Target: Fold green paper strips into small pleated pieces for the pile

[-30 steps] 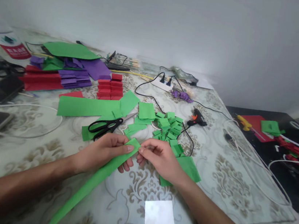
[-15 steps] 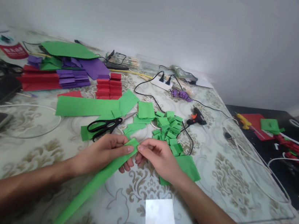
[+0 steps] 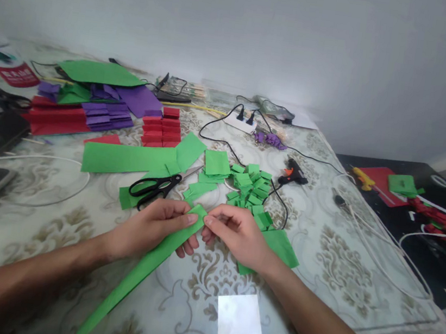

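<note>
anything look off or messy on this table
Nothing is damaged or spilled. The scissors lie open on green scraps, and black cords snake between the paper piles. Both hands pinch the end of a green strip.

A long green paper strip (image 3: 144,269) runs slantwise over the worktop (image 3: 338,259), its far end lifted and folded, pinched between the left hand (image 3: 153,229) and the right hand (image 3: 238,235). That end lies just this side of the black scissors (image 3: 154,188); the near end reaches the worktop's front edge.
</note>
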Motion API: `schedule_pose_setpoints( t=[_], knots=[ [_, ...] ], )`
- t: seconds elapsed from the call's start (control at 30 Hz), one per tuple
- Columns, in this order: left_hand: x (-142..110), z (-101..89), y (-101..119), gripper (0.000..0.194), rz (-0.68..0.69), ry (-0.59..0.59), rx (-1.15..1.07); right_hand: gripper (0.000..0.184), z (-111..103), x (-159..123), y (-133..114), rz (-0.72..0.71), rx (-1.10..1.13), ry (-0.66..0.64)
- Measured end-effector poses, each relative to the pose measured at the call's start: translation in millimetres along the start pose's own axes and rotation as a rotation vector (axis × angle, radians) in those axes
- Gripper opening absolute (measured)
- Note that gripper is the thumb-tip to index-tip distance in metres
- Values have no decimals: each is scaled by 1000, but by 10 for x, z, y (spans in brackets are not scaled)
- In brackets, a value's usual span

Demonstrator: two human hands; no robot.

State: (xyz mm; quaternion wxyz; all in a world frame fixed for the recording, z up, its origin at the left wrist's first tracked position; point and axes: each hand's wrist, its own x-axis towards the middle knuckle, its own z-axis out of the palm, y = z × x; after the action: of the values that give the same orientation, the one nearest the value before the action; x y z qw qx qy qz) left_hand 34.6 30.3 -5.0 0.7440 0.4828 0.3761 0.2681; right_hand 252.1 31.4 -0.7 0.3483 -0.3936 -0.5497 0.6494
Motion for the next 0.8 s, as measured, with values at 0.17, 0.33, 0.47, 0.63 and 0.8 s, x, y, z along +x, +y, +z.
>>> schedule_pose_setpoints(
  t=[0.17, 0.33, 0.47, 0.63, 0.8],
  knots=[
    [-1, -6, -10, 42, -7, 2, -3, 36, -2, 1, 2, -5, -18, -4],
    [5, 8, 8, 42, 0, 12, -15, 37, 9, -7, -11, -17, -33, 1],
    [1, 15, 35, 43, 7, 16, 10, 36, 22, -21, -6, -33, -47, 1],
    [-30, 1, 60, 47, -1, 33, 94, 33, 33, -37, -5, -48, -60, -8],
    [-16, -37, 47, 38, 127, 107, 238, 34, 43, -40, 7, -5, -59, -38]
  ],
)
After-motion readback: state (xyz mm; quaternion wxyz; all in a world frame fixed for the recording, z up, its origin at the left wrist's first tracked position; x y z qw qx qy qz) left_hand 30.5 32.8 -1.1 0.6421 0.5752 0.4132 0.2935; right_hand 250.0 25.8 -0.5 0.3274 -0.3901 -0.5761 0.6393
